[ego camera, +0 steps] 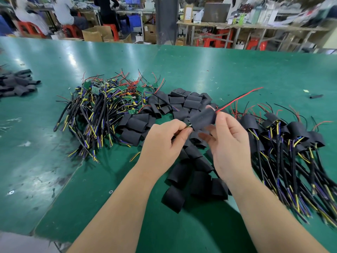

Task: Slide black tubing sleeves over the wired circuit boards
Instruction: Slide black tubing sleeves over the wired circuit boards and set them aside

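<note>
Green tabletop (200, 70), scuffed, dotted with wire clippings; workshop behind with red stools (217, 40), cardboard boxes (92, 34), dark pillar (166, 21) and seated people (63, 11), all beyond the far side of the loose sleeve pile (135, 125). Mid-tabletop, that pile: short flattened pieces of black tubing, heaped. Just left of the pile and touching it: tangle of bare wired boards (102, 106), green boards on top, black, yellow, blue and red leads splayed. Just right of the pile: finished bundle (284, 132), boards capped in black sleeves, cables trailing toward the near edge. Well left of the pile, at frame edge: second small heap of sleeves (16, 83). Well right of it and farther back: lone black tube piece (316, 96). Over the middle of the pile, lifted clear: held sleeve (202, 119), tilted, right end higher. Left hand (162, 141): grip narrow, thumb and forefinger pinched on the small end of a wired board (189, 125) poking from the sleeve's lower left mouth; rest of board hidden inside. Right hand (229, 147): grip closed round the held sleeve, thumb on its upper right end, fingers underneath blurred. Red lead (238, 98) out of that upper end, running up and off to the right. Bare forearms in from the near edge.
</note>
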A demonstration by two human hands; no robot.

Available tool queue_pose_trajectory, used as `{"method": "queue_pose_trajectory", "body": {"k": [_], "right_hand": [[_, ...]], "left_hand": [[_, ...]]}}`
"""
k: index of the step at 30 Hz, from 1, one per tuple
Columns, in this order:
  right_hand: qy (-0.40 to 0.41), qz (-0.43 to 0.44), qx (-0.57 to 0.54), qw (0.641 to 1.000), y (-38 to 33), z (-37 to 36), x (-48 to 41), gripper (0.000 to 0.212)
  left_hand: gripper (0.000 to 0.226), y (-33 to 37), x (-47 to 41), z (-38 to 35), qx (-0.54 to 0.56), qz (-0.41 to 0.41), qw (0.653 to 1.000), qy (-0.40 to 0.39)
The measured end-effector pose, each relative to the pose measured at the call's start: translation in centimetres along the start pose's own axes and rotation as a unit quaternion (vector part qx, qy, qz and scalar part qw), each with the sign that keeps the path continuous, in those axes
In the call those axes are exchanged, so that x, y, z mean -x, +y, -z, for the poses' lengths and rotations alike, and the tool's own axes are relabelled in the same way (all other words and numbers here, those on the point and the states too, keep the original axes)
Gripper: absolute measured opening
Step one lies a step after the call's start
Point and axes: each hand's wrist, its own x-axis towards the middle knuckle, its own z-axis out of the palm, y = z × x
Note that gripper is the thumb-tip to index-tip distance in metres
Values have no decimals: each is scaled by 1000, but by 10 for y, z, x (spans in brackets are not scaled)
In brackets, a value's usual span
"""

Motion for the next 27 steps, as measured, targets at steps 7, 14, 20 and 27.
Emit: {"method": "queue_pose_trajectory", "body": {"k": [7, 14, 20, 27], "right_hand": [[-19, -66, -128, 989, -6, 11, -7, 9], [-49, -87, -96, 990, -4, 11, -6, 32], [-39, -56, -25, 997, -2, 15, -6, 21], [-118, -102, -156, 975, -3, 26, -15, 19]], "left_hand": [[25, 4, 1, -3, 48, 28, 998, -16], [22, 4, 2, 0, 53, 50, 997, -19], [19, 5, 3, 3, 81, 81, 993, -28], [16, 9, 3, 2, 96, 97, 988, -73]]}}
